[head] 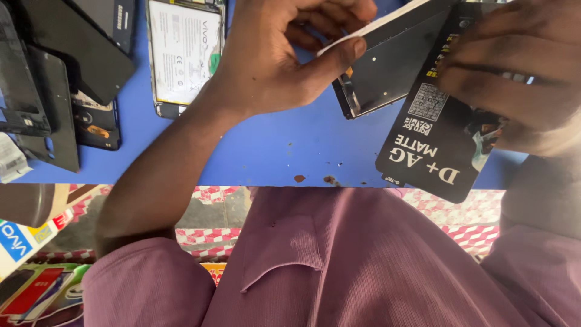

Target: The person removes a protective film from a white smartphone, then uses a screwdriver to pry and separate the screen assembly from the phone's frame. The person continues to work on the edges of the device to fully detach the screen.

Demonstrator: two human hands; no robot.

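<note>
My left hand [290,54] pinches the edge of a thin white sheet [387,21] that lies on top of a phone frame [387,72], thumb under and fingers curled over. My right hand [520,66] grips a flat black packet [436,145] with pale print, held tilted over the front edge of the blue table [254,151]. The phone frame sits between both hands, partly under the packet. The right hand's fingers cover the packet's upper end.
An opened phone with a white battery [184,51] lies at the back left. Dark phone covers and parts [60,72] are piled at the far left. Small boxes [24,242] sit below the table on the left. My purple garment [363,266] fills the foreground.
</note>
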